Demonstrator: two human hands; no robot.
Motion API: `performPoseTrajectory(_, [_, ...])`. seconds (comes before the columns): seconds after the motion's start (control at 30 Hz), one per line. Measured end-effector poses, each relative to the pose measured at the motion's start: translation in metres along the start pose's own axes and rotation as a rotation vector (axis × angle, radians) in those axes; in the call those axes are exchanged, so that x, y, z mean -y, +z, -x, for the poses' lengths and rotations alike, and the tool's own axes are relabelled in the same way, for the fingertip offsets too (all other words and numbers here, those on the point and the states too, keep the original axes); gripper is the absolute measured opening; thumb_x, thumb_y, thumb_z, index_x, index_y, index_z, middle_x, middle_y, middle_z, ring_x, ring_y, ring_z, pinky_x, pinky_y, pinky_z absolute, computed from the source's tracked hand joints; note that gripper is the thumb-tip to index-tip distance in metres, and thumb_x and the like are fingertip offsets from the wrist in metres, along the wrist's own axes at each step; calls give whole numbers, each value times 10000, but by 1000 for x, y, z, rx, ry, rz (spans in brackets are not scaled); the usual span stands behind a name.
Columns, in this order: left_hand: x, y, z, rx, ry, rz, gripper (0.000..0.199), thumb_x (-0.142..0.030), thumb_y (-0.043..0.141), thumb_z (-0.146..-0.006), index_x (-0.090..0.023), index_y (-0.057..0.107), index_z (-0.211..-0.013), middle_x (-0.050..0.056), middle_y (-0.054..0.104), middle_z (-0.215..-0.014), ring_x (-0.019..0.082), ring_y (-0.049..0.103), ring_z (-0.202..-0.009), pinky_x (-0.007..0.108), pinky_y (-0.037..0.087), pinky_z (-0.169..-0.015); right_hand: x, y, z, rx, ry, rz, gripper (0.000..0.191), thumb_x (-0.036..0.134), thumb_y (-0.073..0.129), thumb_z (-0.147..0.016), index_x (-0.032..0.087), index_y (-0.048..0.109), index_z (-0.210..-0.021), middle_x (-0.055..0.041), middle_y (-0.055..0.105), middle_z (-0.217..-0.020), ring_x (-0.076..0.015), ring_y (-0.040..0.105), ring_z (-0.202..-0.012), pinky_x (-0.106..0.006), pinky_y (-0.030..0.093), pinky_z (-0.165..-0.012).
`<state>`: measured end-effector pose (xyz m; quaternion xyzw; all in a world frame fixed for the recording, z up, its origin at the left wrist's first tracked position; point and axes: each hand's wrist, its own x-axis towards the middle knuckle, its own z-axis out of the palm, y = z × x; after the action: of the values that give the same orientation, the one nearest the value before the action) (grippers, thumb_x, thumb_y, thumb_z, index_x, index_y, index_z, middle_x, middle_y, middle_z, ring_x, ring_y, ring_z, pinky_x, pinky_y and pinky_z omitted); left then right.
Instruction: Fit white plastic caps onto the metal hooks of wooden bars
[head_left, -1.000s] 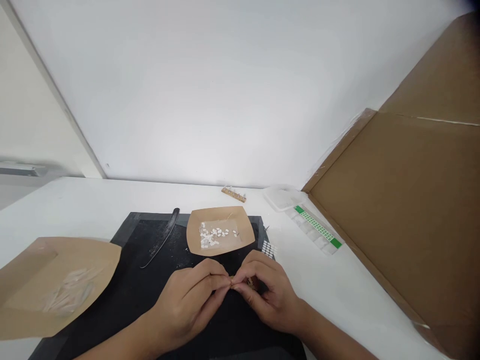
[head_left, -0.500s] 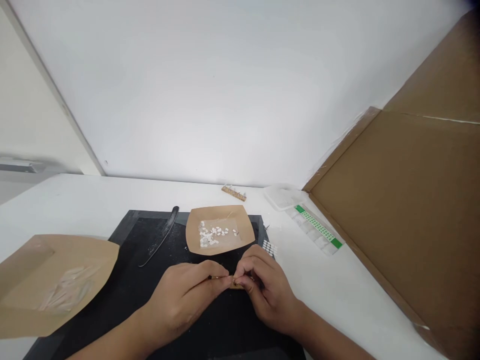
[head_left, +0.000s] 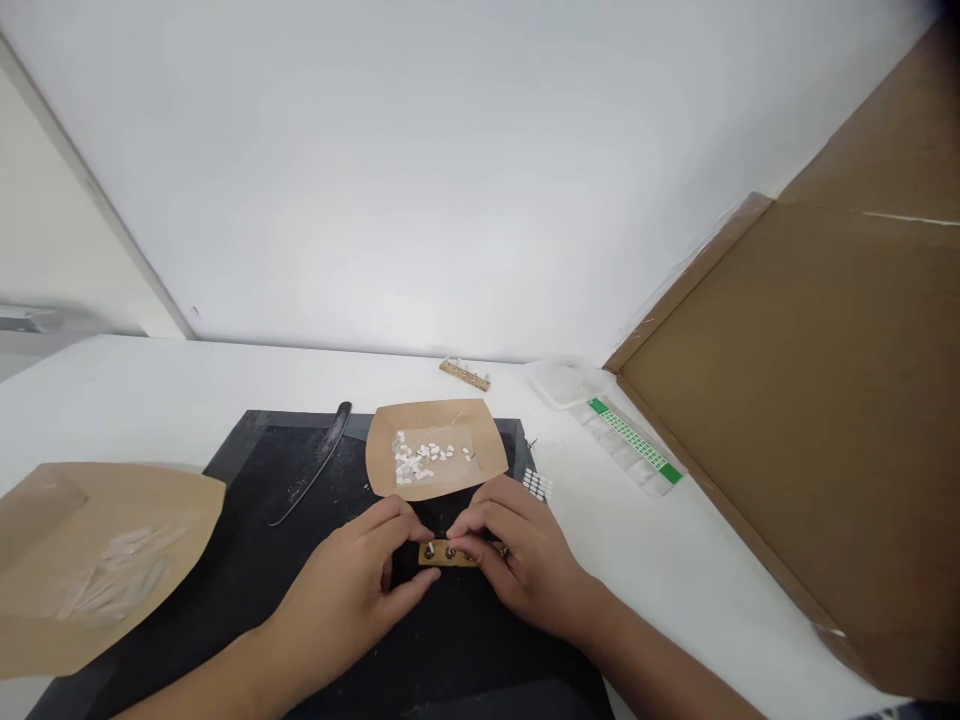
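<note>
A short tan strip (head_left: 461, 560) with a row of small dark, shiny round fittings lies on the black mat (head_left: 360, 620). My left hand (head_left: 367, 565) spans the strip's left end, index fingertip at the far edge and thumb at the near edge. My right hand (head_left: 517, 550) is closed in a pinch over the second fitting from the left. Whatever sits between these fingertips is too small to make out. The right fingers cover much of the strip's right part. Just beyond lies a brown paper tray (head_left: 382, 470) with many small white oval pieces (head_left: 412, 462).
Another paper tray (head_left: 180, 500) at left holds thin clear packets. A dark curved tool (head_left: 322, 465) lies on the mat. Behind are a similar strip with pins (head_left: 465, 375), a clear lid (head_left: 566, 382) and a green-labelled compartment case (head_left: 637, 440). A cardboard panel (head_left: 795, 400) borders the right.
My left thumb and index have spread from a pinch to the strip's two edges, uncovering its left end. My right hand stays pinched over the strip. The view has shifted slightly.
</note>
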<state>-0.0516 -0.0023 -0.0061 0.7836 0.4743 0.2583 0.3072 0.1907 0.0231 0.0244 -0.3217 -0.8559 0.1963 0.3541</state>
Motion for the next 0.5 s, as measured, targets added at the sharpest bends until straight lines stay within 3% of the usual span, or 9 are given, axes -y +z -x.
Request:
performPoseTrajectory(0.13, [1, 6, -1, -34, -20, 18, 103, -305, 656, -1013, -223, 718, -1004, -2, 655, -942, 107, 539, -587, 250, 451, -587, 1, 4, -1, 58, 9, 55, 71, 224, 673, -1055, 199, 710, -999, -39, 672, -914, -188, 622, -854, -317, 491, -767])
performPoseTrajectory(0.27, [2, 6, 1, -51, 14, 71, 88, -227, 647, -1015, -224, 730, -988, 7, 667, -969, 118, 556, -651, 243, 446, -617, 2, 7, -5, 117, 17, 91, 128, 209, 645, -1070, 199, 705, -958, -27, 701, -904, -180, 625, -837, -307, 465, -734])
performPoseTrajectory(0.5, [3, 7, 0, -90, 28, 144, 131, -211, 673, -1025, -228, 773, -942, 4, 647, -947, 125, 616, -757, 233, 456, -680, 4, 12, -7, 108, 64, 61, 106, 223, 661, -1063, 207, 733, -987, -29, 684, -905, -180, 637, -844, -303, 475, -756])
